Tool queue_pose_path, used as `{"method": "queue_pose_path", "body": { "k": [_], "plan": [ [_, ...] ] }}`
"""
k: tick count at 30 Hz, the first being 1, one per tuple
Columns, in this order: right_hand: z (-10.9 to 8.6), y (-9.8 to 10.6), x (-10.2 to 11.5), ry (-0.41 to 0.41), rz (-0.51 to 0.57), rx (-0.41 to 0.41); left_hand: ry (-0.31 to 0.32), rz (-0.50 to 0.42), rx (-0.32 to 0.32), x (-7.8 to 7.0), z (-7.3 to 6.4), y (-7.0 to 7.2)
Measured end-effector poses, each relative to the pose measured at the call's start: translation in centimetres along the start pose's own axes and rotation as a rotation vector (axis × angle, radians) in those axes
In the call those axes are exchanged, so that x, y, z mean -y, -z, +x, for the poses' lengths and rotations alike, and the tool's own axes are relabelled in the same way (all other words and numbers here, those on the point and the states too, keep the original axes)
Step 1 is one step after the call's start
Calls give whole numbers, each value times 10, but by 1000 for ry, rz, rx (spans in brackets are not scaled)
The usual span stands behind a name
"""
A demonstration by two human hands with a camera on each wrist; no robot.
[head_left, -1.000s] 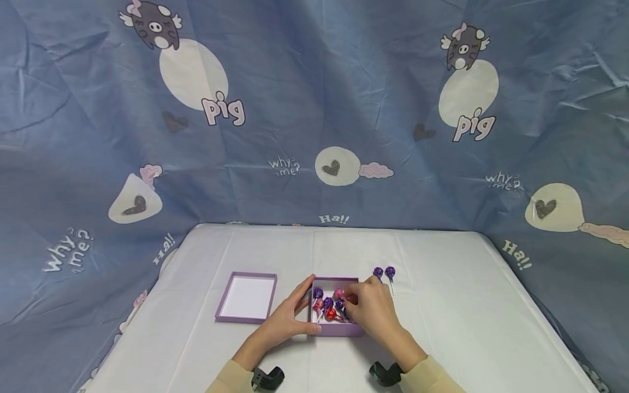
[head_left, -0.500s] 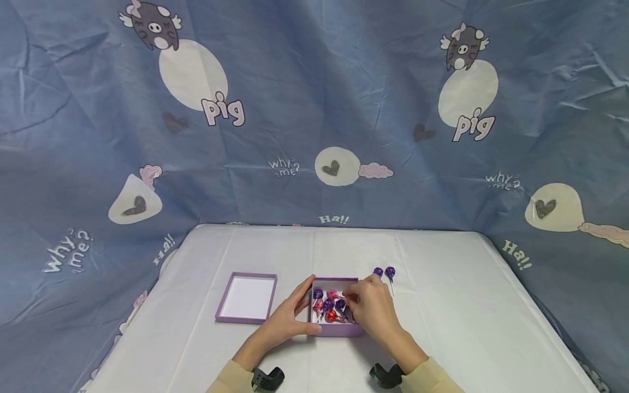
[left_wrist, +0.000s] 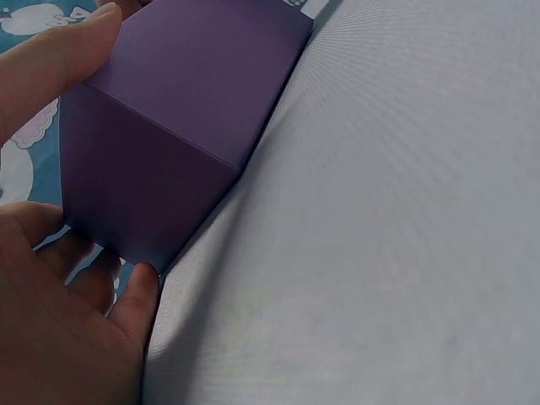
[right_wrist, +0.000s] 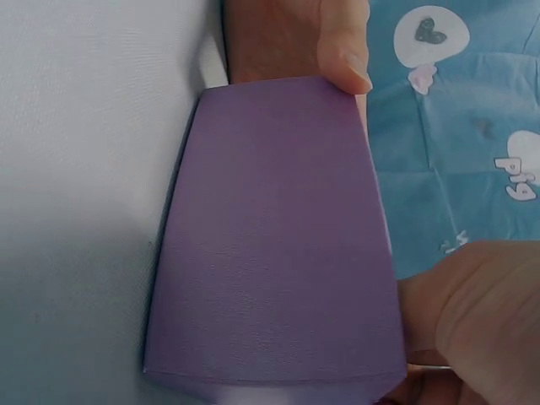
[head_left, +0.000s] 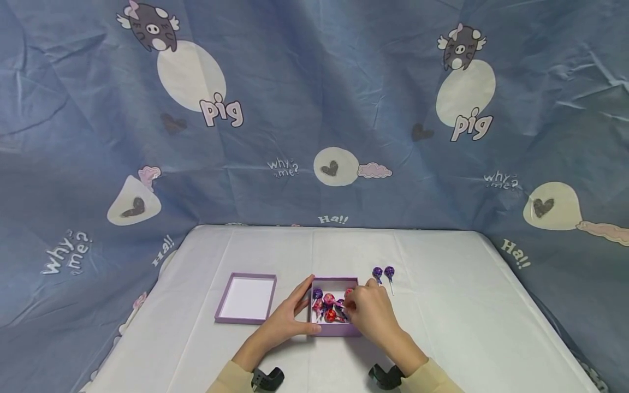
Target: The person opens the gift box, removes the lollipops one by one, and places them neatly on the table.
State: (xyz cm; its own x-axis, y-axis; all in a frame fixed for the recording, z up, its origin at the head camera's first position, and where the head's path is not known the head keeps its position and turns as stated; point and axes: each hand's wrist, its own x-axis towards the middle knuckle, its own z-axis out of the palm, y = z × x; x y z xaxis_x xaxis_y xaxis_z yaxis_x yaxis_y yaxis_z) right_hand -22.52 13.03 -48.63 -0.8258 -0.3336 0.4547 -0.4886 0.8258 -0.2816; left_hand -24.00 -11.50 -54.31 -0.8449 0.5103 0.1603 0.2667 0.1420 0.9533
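A purple box [head_left: 336, 329] with a pale inside stands on the white table and holds several wrapped lollipops, purple, pink and red. My left hand [head_left: 285, 322] grips its left side, thumb at the front wall and fingers along the side; the left wrist view shows the thumb on the purple box [left_wrist: 160, 160] edge. Over the right part of the box, my right hand [head_left: 373, 311] pinches a pink lollipop [head_left: 329, 298] near its stick. Its fingertips are partly hidden. In the right wrist view, the right hand [right_wrist: 481, 321] reaches in behind the purple wall.
Left of the box lies a purple-rimmed lid [head_left: 247, 297], white inside up. Two purple lollipops [head_left: 390, 271] lie on the white table [head_left: 467, 316] beyond the right hand. A blue printed cloth [head_left: 275, 109] hangs behind the table.
The pink lollipop has shifted left and slightly nearer within the box, over a purple one. Another pink lollipop now shows beside the right fingers. The left hand keeps its place.
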Motion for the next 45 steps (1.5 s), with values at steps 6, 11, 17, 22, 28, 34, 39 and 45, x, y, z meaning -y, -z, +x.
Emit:
{"method": "queue_pose_path", "body": {
  "k": [6, 11, 17, 22, 28, 34, 39, 45],
  "plan": [
    [2, 3, 0, -88, 63, 15, 15, 4, -1, 0, 0, 0],
    [7, 5, -4, -231, 246, 58, 36, -4, -6, -1, 0, -1],
    [10, 7, -11, -309, 401, 102, 34, -8, -11, 0, 0, 0],
    [12, 8, -14, -315, 483, 128, 29, -11, -13, 0, -1, 0],
    [12, 8, -19, -356, 563, 173, 28, -4, -7, 0, 0, 1],
    [12, 11, -25, -383, 576, 175, 25, -13, -3, 1, 0, -1],
    [13, 16, -29, -392, 560, 182, 21, -9, -9, 2, -1, -1],
    [11, 21, -33, -434, 622, 190, 30, -6, -5, 2, -1, 0]
  ]
}}
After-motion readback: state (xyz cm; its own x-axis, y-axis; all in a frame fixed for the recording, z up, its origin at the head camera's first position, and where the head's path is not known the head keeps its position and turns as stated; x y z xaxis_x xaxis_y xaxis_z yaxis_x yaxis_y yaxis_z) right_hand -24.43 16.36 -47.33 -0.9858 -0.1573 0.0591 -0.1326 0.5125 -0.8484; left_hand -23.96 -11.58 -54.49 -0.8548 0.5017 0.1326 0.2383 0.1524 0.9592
